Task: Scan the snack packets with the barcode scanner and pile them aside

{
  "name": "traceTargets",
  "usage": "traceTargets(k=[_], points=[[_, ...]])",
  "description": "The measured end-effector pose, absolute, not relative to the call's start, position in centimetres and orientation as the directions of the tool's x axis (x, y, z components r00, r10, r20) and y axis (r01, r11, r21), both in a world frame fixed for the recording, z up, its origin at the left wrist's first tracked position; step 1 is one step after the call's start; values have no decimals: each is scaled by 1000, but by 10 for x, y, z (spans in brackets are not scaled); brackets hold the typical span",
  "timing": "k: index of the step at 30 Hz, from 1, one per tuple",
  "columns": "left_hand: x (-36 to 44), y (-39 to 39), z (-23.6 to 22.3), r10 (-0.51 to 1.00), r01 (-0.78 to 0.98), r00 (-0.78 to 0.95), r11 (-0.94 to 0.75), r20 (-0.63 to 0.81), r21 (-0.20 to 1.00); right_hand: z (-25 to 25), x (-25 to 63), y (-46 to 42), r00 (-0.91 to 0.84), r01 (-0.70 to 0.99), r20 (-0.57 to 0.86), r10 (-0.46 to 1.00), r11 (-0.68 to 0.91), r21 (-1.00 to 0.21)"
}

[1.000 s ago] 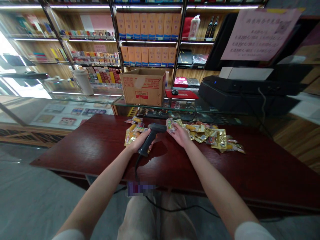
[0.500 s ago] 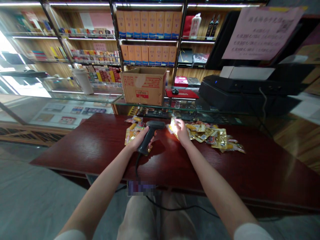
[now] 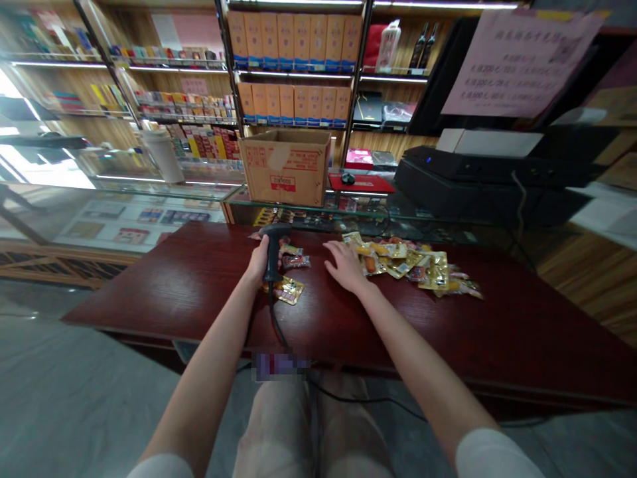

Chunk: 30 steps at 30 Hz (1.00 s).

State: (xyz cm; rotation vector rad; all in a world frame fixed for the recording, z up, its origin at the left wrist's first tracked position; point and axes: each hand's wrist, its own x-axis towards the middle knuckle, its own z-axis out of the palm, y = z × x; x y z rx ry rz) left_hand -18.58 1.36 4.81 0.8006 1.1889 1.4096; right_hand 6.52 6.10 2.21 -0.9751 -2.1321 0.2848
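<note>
While the left hand [image 3: 257, 265] grips a scanner [image 3: 273, 255], the right hand [image 3: 347, 267] is loosely spread. Packets [image 3: 436, 269] lie near both on the tabletop [image 3: 323, 325].

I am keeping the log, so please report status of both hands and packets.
Left hand gripping black scanner. Right hand open beside larger packet pile. Scanner partly covers smaller packet pile.

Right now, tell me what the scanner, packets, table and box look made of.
Scanner: probably hard plastic; dark, with soft highlights.
Packets: likely foil or plastic film; crinkled, golden glints.
Table: wood or laminate, unclear; reddish-brown grain, glossy sheen.
Box: apparently cardboard; dull, brown, printed.
</note>
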Motion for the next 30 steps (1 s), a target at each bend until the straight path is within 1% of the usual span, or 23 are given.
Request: traceTargets(k=[2, 3, 5, 8, 11, 12, 14, 16, 18, 20, 22, 27, 30], points=[[-186, 13, 47, 954, -282, -268, 55, -134, 958, 19, 42, 59, -553, 481, 463, 692, 720, -500], [-185, 13, 47, 945, -274, -302, 43, -129, 961, 17, 32, 59, -574, 474, 434, 694, 714, -515], [-184, 11, 48, 941, -271, -317, 26, -115, 962, 14, 19, 62, -575, 490, 399, 714, 691, -531], [-181, 8, 52, 947, -306, -309, -10, -90, 952, 16, 20, 69, -552, 552, 354, 755, 649, -524], [-175, 4, 58, 965, -329, -241, 21, -106, 944, 23, 42, 72, -563, 590, 296, 772, 626, -510], [-173, 2, 61, 972, -326, -207, 39, -112, 944, 24, 52, 72, -563, 581, 308, 767, 632, -512], [-167, -1, 64, 984, -310, -133, 74, -120, 948, 25, 72, 71, -531, 536, 394, 750, 657, -530], [-161, -5, 66, 991, -288, -48, 108, -127, 951, 24, 90, 69, -443, 491, 486, 753, 657, -572], [-155, -9, 67, 989, -269, 50, 145, -137, 952, 21, 105, 70, -324, 459, 526, 786, 617, -639], [-149, -14, 66, 978, -248, 150, 176, -142, 953, 19, 113, 71, -220, 445, 533, 817, 571, -690], [-143, -17, 66, 961, -221, 227, 206, -155, 953, 19, 117, 73, -176, 436, 532, 828, 550, -712], [-133, -22, 63, 928, -163, 308, 270, -211, 949, 20, 109, 68, -182, 386, 502, 846, 531, -755], [-132, -21, 61, 920, -170, 328, 282, -215, 944, 19, 102, 63, -166, 398, 508, 845, 529, -750]])
